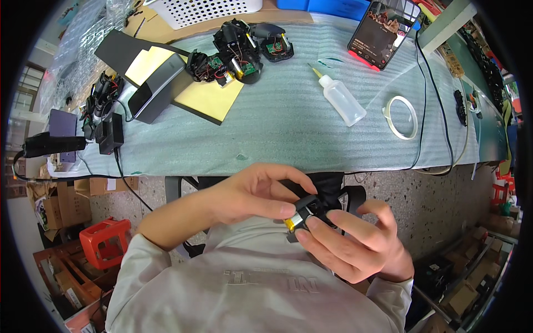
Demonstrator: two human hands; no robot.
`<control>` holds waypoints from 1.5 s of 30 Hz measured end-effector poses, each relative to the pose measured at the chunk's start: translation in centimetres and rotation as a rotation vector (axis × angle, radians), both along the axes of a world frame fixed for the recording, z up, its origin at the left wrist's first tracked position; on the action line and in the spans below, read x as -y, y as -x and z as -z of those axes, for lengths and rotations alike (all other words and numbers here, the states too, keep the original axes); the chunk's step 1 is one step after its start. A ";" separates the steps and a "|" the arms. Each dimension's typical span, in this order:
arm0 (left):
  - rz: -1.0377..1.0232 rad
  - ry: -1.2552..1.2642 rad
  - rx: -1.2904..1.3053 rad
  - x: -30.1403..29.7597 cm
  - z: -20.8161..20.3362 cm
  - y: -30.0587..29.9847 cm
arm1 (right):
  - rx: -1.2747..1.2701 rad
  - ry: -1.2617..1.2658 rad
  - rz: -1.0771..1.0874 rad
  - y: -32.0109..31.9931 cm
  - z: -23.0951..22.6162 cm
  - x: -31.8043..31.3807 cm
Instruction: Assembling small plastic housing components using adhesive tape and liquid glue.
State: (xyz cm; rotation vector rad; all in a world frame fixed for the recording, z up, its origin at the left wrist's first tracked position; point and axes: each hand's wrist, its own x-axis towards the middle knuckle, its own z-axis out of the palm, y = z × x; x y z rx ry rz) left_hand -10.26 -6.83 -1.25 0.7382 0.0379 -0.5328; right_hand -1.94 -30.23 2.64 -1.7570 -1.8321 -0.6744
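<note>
Close to my body, off the table's front edge, both hands hold a small black plastic housing [317, 206]. A silver battery [298, 220] with a yellow end shows in its open side. My left hand [250, 191] grips the housing from the upper left, thumb by the battery and index finger arched over the top. From the lower right, my right hand [358, 241] pinches it, fingertips beside the battery. Part of the housing is hidden behind the fingers. Similar opened black housings [239, 47] with green circuit boards and silver batteries lie at the back of the table.
A needle-tipped squeeze bottle [343, 101], a white tape roll [414, 125] and a propped phone [383, 33] are on the table's right half. Left are a grey box-shaped stand [161, 89], yellow sheets [208, 101] and black cables. A white basket [202, 12] stands behind.
</note>
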 end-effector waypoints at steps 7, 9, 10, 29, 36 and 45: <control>-0.182 0.261 -0.096 1.3 0.5 1.7 | -0.267 -0.129 0.054 0.5 2.6 -0.3; -0.223 0.265 -0.087 1.5 0.5 1.9 | -0.422 -0.147 0.087 0.9 2.4 -0.4; -0.244 0.264 -0.081 1.6 0.5 2.0 | -0.529 -0.162 0.119 1.5 2.1 -0.5; -0.533 -0.625 0.869 2.4 1.3 1.8 | -1.260 -0.473 -0.068 4.0 6.4 -1.7; -0.535 -1.059 1.034 2.6 0.1 1.5 | -1.457 -0.471 -0.017 4.6 6.8 -2.2; -0.585 -1.281 1.164 2.2 -0.2 1.0 | -1.713 -0.317 -0.006 5.2 6.4 -3.4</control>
